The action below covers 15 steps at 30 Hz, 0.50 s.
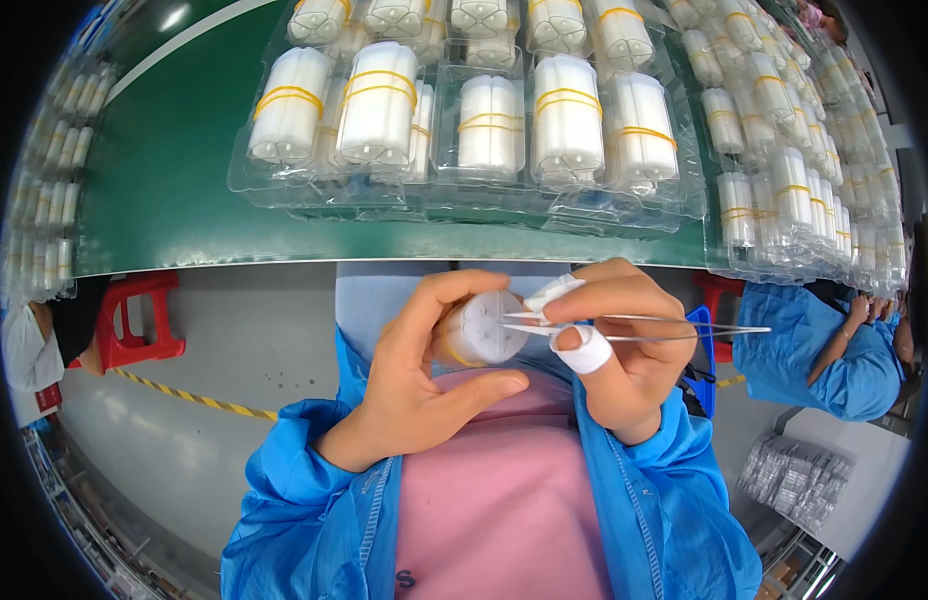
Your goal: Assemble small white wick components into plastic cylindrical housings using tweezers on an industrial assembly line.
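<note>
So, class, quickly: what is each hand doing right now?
Left hand: closed around a white bundle.
Right hand: pinching metal tweezers, tips at the bundle's end.

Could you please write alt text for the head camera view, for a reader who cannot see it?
The left hand holds a white bundle end-on while the right hand, with taped fingertips, points metal tweezers at its end. Beyond, a green table carries clear trays of similar bundles bound with yellow bands; a person in blue sits at right.

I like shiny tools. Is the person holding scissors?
No, the right hand holds thin metal tweezers against a white bundle in the left hand.
</note>
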Motion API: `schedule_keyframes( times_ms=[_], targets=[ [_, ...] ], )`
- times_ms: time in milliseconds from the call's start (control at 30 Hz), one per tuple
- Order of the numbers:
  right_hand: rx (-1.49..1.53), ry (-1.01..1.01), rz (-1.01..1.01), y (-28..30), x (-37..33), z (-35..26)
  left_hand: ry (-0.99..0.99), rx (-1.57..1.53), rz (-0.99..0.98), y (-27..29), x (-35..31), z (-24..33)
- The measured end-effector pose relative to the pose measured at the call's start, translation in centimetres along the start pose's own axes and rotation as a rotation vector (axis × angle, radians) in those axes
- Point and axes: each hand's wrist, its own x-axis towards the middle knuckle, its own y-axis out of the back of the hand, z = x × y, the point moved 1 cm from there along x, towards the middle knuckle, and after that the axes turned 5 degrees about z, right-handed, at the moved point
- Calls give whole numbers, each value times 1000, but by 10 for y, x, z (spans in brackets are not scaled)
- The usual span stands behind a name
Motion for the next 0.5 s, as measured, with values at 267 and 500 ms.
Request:
schedule_keyframes(
  times_ms=[267,500],
  targets=[
    [-60,-1,20,1,-3,-5,-180,122,-29,0,2,-7],
    [-84,51,-10,-2,-2,-10,-269,57,9,-4,3,-12]
  ],
)
